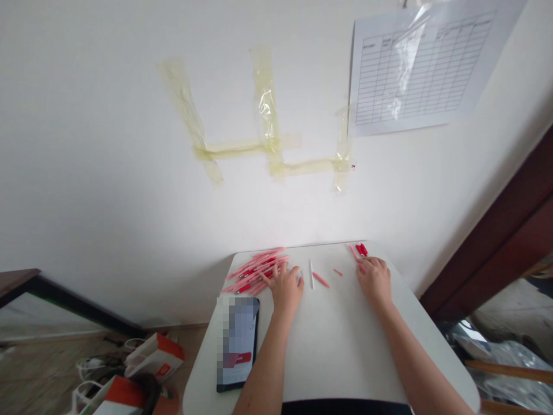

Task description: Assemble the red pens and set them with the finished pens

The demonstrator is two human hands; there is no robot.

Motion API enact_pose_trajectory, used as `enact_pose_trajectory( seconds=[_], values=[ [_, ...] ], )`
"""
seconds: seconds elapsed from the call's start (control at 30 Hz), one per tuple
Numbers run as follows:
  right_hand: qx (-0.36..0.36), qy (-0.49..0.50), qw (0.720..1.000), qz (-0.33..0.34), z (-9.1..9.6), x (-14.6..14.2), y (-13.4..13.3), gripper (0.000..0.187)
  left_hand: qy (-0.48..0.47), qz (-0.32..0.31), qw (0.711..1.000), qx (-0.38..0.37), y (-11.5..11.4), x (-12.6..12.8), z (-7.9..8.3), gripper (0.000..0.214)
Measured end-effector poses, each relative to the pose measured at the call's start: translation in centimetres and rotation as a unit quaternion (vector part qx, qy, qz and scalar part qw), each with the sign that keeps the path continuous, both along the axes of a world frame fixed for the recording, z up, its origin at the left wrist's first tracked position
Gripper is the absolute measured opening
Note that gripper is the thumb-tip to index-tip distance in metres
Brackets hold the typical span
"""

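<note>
My left hand (286,287) lies on a small white table (341,351), fingers stretched toward a pile of several red and pink pens (256,271) at the far left; nothing shows in its grip. My right hand (375,278) rests at the far right, fingers curled over small red pen parts (361,250); whether it holds one I cannot make out. Between the hands lie a thin white refill (310,274), a pink pen barrel piece (321,280) and a tiny pink piece (337,272).
A phone (238,343) lies on the table's left edge. A white wall with yellowed tape strips (268,121) and a taped printed chart (421,66) stands right behind the table. Boxes and cables (142,369) sit on the floor left; dark wooden furniture (501,242) stands right.
</note>
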State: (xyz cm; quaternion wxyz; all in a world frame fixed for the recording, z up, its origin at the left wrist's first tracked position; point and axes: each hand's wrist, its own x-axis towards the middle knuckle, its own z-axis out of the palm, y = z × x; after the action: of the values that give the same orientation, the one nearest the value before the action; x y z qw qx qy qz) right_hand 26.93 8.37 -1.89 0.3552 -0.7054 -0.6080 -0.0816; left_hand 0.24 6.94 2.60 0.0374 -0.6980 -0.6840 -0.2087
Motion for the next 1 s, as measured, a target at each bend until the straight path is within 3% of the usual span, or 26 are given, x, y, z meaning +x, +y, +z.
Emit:
enact_pose_trajectory(
  seconds=[0.17, 0.63, 1.0],
  values=[
    [0.059, -0.012, 0.997, 0.048, -0.2, -1.3, 0.0, 0.027, 0.005, -0.030, 1.000, 0.001, 0.3, 0.0, 0.1, 0.031],
    [0.064, -0.008, 0.995, 0.076, -0.1, -2.3, -0.1, 0.023, 0.005, -0.037, 0.999, 0.007, 0.3, 0.0, 0.3, 0.013],
    [0.091, 0.011, 0.989, 0.115, -0.1, -2.1, 0.2, 0.026, -0.018, -0.022, 0.999, 0.016, 0.0, -0.2, 1.1, 0.015]
  ],
)
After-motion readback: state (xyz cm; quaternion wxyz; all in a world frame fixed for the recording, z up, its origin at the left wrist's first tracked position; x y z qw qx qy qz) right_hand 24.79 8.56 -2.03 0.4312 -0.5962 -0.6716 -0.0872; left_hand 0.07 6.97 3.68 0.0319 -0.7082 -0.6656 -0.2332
